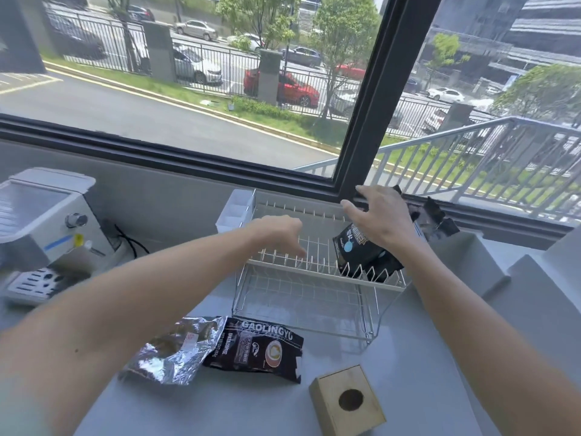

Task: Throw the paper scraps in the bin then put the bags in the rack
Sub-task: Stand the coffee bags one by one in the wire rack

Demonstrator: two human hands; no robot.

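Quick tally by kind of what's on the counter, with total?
Bags: 4, namely black bag in the rack, crinkled black bag behind the right hand, GAOLINGYU bag, silver foil bag
Dish rack: 1
Wooden box with a hole: 1
White coffee machine: 1
Total: 7

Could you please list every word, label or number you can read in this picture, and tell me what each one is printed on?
"GAOLINGYU": white capitals along the top of the black coffee bag lying flat on the counter.
Smaller white print running sideways on that bag: seems to include "COFFEE", otherwise too small to read.
Black bag in the rack, under the right hand: white lettering and a blue logo, too blurred to read.
Silver foil bag: a small pinkish label, unreadable.
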